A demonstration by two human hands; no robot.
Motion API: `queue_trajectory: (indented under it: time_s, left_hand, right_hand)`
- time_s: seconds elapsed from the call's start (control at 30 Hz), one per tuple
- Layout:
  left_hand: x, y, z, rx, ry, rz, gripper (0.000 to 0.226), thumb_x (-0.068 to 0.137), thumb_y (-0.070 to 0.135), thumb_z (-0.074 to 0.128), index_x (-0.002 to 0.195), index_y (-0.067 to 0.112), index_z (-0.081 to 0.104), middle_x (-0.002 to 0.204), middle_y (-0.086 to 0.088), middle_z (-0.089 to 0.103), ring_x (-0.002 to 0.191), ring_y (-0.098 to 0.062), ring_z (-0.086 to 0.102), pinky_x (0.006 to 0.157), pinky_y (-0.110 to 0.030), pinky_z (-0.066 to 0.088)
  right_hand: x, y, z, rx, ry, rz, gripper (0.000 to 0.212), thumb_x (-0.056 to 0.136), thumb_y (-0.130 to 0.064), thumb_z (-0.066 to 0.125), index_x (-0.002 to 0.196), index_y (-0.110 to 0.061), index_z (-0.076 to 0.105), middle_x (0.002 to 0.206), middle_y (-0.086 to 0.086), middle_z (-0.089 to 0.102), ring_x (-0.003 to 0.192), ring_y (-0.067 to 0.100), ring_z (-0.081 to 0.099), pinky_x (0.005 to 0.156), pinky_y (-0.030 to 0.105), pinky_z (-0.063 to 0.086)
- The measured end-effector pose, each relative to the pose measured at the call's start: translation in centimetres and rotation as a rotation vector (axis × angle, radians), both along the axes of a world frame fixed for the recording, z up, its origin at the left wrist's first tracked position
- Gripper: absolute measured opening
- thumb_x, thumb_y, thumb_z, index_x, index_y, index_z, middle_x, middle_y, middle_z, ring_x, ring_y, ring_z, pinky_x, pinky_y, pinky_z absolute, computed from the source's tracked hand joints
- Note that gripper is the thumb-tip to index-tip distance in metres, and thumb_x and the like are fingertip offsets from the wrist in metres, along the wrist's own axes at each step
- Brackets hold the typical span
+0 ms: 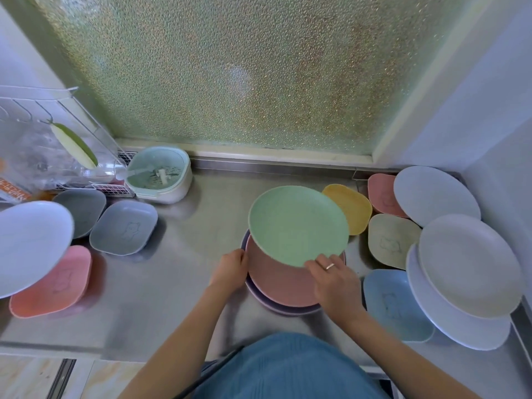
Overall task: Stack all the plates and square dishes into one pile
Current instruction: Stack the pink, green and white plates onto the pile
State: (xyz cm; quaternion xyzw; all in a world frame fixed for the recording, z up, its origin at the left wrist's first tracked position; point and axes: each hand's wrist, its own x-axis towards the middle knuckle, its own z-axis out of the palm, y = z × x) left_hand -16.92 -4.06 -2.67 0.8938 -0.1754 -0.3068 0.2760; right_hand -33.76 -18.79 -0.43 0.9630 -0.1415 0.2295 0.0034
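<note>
While a pile of round plates grows at the centre of a steel worktop point(178, 283), a person's right hand point(335, 279) pinches the near rim of a green plate point(298, 224), thumb and fingers pressed on the edge, a ring on one finger. That plate is tilted, its far side raised toward twelve o'clock over the pile, apparently so it can be lowered flat onto a pink plate point(279, 280) beneath. At nine o'clock of the pile the left hand point(231, 269) curls around the pink plate's rim, its grip closed on the edge, likely to steady the stack while the next piece lands. A lilac plate point(259, 300) shows as a thin crescent at the bottom.

Much remains loose. At three o'clock lie a yellow square dish point(352, 207), a pink square dish point(381, 194), a cream square dish point(390, 240) and a blue square dish point(394, 303), with a white plate point(434, 194) at the back and a second white plate point(469, 263) resting on a third plate point(449, 321) nearer the front. At nine o'clock sit two grey square dishes point(123, 226), a coral square dish point(51, 283) and a pale plate point(28, 243) overlapping it. A green colander bowl point(159, 174) and a wire rack point(43, 125) stand at ten o'clock
</note>
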Motion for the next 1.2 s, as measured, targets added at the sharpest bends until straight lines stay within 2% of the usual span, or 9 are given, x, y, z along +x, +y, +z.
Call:
queue_trajectory:
  time_s: [0.17, 0.3, 0.4, 0.53, 0.63, 0.73, 0.93, 1.07, 1.2]
  left_hand:
    - [0.5, -0.1, 0.5, -0.154, -0.050, 0.226, 0.037, 0.098, 0.020, 0.030, 0.063, 0.013, 0.040, 0.095, -0.029, 0.061, 0.083, -0.036, 0.055, 0.072, -0.038, 0.041]
    - [1.2, -0.6, 0.4, -0.222, -0.012, 0.307, 0.035, 0.097, 0.030, 0.031, 0.092, 0.002, 0.052, 0.080, -0.024, 0.060, 0.077, -0.039, 0.060, 0.069, -0.042, 0.045]
    - [1.1, -1.2, 0.2, -0.192, -0.010, 0.215, 0.026, 0.094, 0.026, 0.041, 0.113, 0.016, 0.056, 0.064, -0.008, 0.056, 0.060, -0.028, 0.052, 0.055, -0.032, 0.039]
    - [0.6, -1.5, 0.0, -0.216, -0.049, 0.092, 0.040, 0.092, 0.016, 0.043, 0.130, 0.026, 0.051, 0.090, -0.010, 0.065, 0.077, -0.025, 0.054, 0.069, -0.027, 0.040]
    - [0.7, -1.3, -0.2, -0.202, -0.060, 0.047, 0.046, 0.091, 0.012, 0.041, 0.134, 0.027, 0.048, 0.097, -0.013, 0.067, 0.081, -0.028, 0.057, 0.071, -0.028, 0.043]
    - [0.9, -1.3, -0.6, -0.143, -0.067, 0.019, 0.049, 0.091, 0.014, 0.040, 0.139, 0.027, 0.043, 0.092, -0.015, 0.066, 0.086, -0.033, 0.061, 0.076, -0.034, 0.049]
    - [0.9, -1.1, -0.7, -0.063, -0.107, -0.041, 0.051, 0.094, 0.020, 0.038, 0.143, 0.033, 0.034, 0.081, -0.009, 0.059, 0.078, -0.031, 0.059, 0.072, -0.037, 0.050]
    - [0.9, -0.9, -0.9, -0.016, -0.131, -0.058, 0.050, 0.095, 0.027, 0.036, 0.143, 0.039, 0.028, 0.094, -0.011, 0.064, 0.085, -0.031, 0.061, 0.075, -0.037, 0.051]
    - [0.8, -0.9, -1.2, -0.025, -0.145, -0.041, 0.048, 0.096, 0.028, 0.035, 0.143, 0.038, 0.030, 0.102, -0.011, 0.067, 0.090, -0.032, 0.062, 0.076, -0.037, 0.051]
  right_hand:
    - [-2.0, 1.1, -2.1, -0.003, 0.089, 0.175, 0.024, 0.072, -0.004, 0.048, 0.076, -0.019, 0.066, 0.067, -0.002, 0.059, 0.059, 0.019, 0.053, 0.042, 0.026, 0.040]
    - [-3.9, 0.8, -3.5, 0.045, 0.217, 0.228, 0.021, 0.071, -0.012, 0.048, 0.077, -0.021, 0.066, 0.071, -0.004, 0.060, 0.062, 0.017, 0.055, 0.045, 0.025, 0.041]
    - [-4.8, 0.5, -4.1, 0.103, 0.296, 0.261, 0.020, 0.072, -0.016, 0.048, 0.082, -0.021, 0.065, 0.074, -0.004, 0.059, 0.066, 0.015, 0.056, 0.051, 0.024, 0.043]
    - [-4.9, -0.2, -3.7, 0.183, 0.303, 0.269, 0.016, 0.082, -0.021, 0.047, 0.089, -0.022, 0.062, 0.078, -0.004, 0.060, 0.071, 0.014, 0.053, 0.058, 0.025, 0.048]
    - [-4.3, -0.3, -2.7, 0.260, 0.257, 0.058, 0.033, 0.088, -0.033, 0.042, 0.115, -0.025, 0.058, 0.110, -0.001, 0.065, 0.098, 0.016, 0.051, 0.079, 0.032, 0.050]
    - [-2.8, -1.1, -2.2, 0.509, 0.321, -0.311, 0.055, 0.096, -0.035, 0.031, 0.148, -0.018, 0.020, 0.154, 0.002, 0.025, 0.141, 0.021, 0.022, 0.110, 0.043, 0.027]
    - [-1.4, -1.5, -4.0, 0.638, 0.469, -0.352, 0.060, 0.100, -0.023, 0.029, 0.149, -0.013, -0.004, 0.159, 0.004, -0.005, 0.145, 0.022, -0.012, 0.117, 0.044, 0.003]
    - [-1.9, -2.6, -3.3, 0.602, 0.376, -0.335, 0.064, 0.099, -0.030, 0.033, 0.150, -0.018, -0.004, 0.157, -0.002, -0.008, 0.143, 0.012, -0.011, 0.118, 0.043, 0.002]
    - [-4.1, -6.4, -1.7, 0.364, 0.179, -0.590, 0.060, 0.096, -0.028, 0.046, 0.148, -0.012, 0.020, 0.156, 0.007, 0.019, 0.144, 0.025, 0.016, 0.113, 0.051, 0.014]
